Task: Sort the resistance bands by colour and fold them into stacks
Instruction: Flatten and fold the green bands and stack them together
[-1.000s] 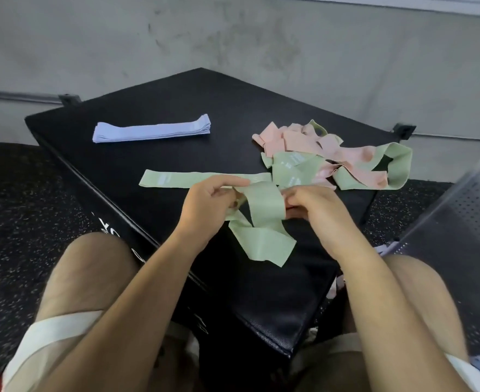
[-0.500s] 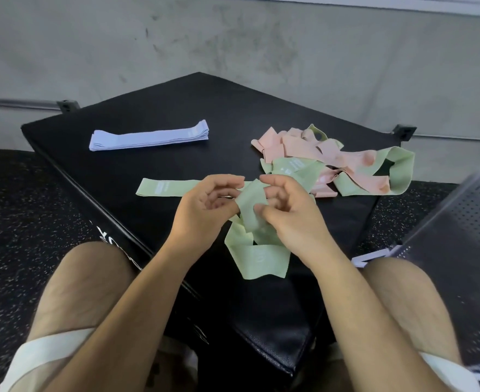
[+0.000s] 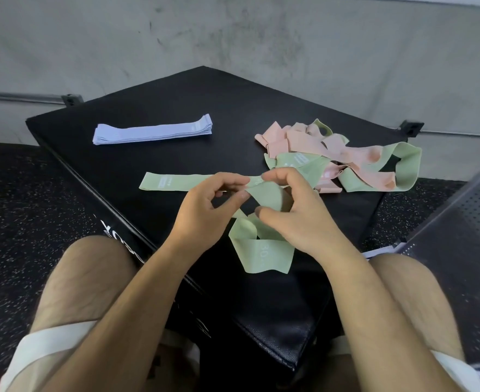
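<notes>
The pale green flat elastic resistance band [image 3: 265, 254] is pinched by the left hand [image 3: 202, 210] and right hand [image 3: 301, 222] over the black padded desk [image 3: 176, 108]. It is judged light, limp and stretchy, best held at its ends.

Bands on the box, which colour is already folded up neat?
The pale purple bands, stacked flat at the far left; pink bands and green bands lie loose and tangled.

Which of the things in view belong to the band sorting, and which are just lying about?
Job: green band held by left hand and right hand; flat green band; tangled pink and green pile; folded blue stack; black box under them.
Lying about: perforated grey bench; wall bracket.
</notes>
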